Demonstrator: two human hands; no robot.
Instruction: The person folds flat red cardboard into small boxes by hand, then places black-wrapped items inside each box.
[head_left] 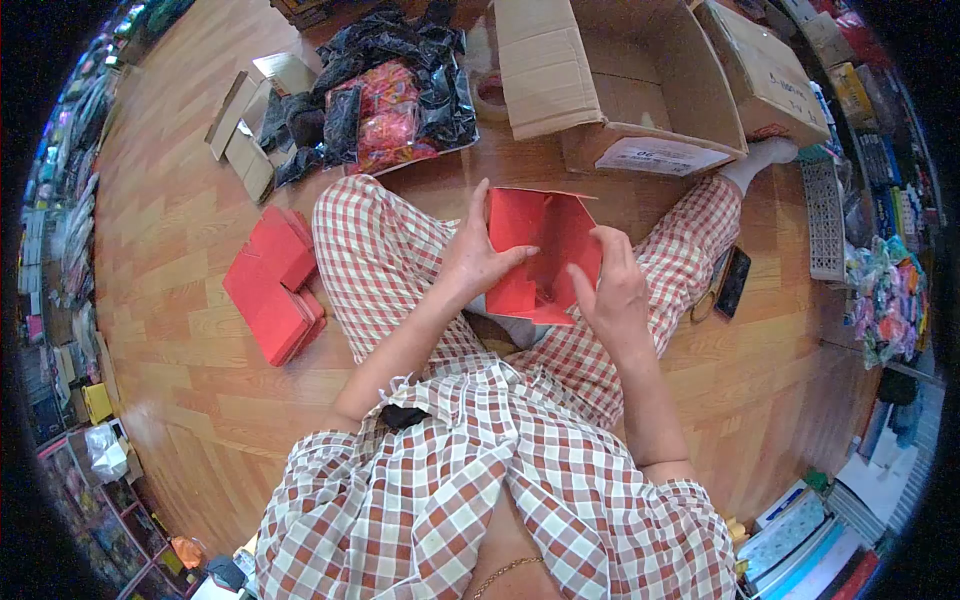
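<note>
Between my hands, above my crossed legs, is a red cardboard box (545,250), partly folded up with its open inside facing me. My left hand (480,255) grips its left wall, thumb over the near edge and fingers behind. On the other side, my right hand (615,285) holds the right wall, fingers curled over the top edge and thumb near the inner side. A stack of flat red cardboard pieces (270,290) lies on the floor left of my knee.
An open brown carton (650,95) stands ahead, with a closed carton (765,75) beside it. Black plastic bags and red packets (390,105) lie front left, near a roll of tape (490,92). A phone (734,282) rests on the wood floor at right. Stocked shelves line both sides.
</note>
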